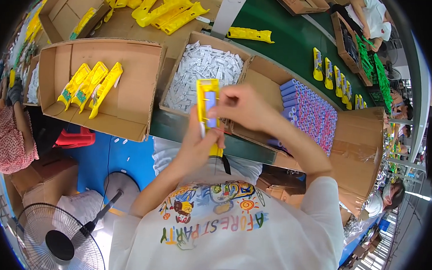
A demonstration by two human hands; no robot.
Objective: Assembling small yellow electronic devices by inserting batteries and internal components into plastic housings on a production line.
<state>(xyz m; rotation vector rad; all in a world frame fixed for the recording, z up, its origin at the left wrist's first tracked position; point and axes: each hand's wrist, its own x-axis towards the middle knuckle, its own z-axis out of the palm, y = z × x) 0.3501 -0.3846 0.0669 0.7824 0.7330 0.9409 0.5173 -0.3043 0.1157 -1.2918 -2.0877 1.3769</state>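
A long yellow plastic shell [201, 88] stands nearly upright in front of my chest, with a purple cylindrical battery [211, 100] in its hollow. My left hand [199, 140] is closed round the lower part of this shell. From the right, my right hand [246, 106] reaches over with curled fingers pressed together, its fingertips against the battery and the shell's edge. Whatever those fingertips may pinch is hidden and slightly blurred. Just behind the shell, small white plastic parts [204, 62] fill a cardboard box. Many purple batteries [313, 117] stand packed in the carton to the right.
A shallow cardboard box [136, 93] at left holds three yellow shells with green boards. More yellow shells [166, 12] lie piled behind it. Shells with fitted parts [328, 73] line the green belt [277, 53]. A fan [59, 244] stands lower left; other people work at both sides.
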